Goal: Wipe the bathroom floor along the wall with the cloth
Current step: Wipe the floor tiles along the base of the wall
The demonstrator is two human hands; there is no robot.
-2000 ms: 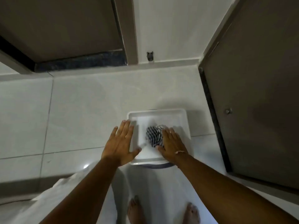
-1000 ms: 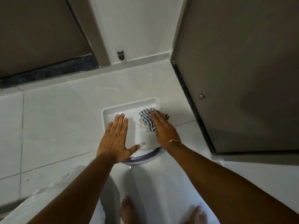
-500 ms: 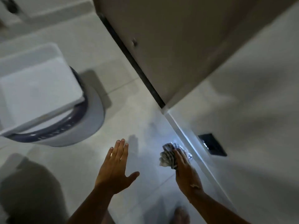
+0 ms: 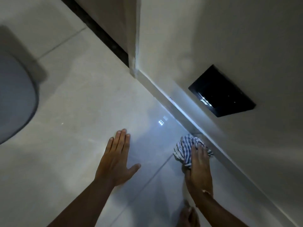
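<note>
The pale glossy tiled bathroom floor (image 4: 78, 112) fills the left and centre of the view, crossed by thin grout lines and carrying a bright reflected glint near its middle. The plain off-white wall (image 4: 229, 38) takes up the whole 1 to 4 o'clock side, meeting the floor along a pale skirting strip (image 4: 180, 110) that runs diagonally from centre toward 5 o'clock. At 12 o'clock a brownish door panel (image 4: 114, 22) stands over a dark threshold strip (image 4: 101, 35). A rounded grey fixture base (image 4: 14, 99), blurred and perhaps a toilet, sits at 9 o'clock. A black rectangular plate (image 4: 221, 90) is set low in the wall at 2 o'clock.

The left hand (image 4: 117, 159) lies open, fingers together and thumb splayed, over bare floor just below centre; whether the palm presses the tile is hard to tell. The right hand (image 4: 198, 167), at 5 o'clock, presses down on the crumpled blue-and-white checked cloth (image 4: 185, 148), fingers spread over it. The cloth sits on the floor right against the skirting, well apart from the left hand. A bare foot (image 4: 188, 217) shows at the bottom edge.
</note>
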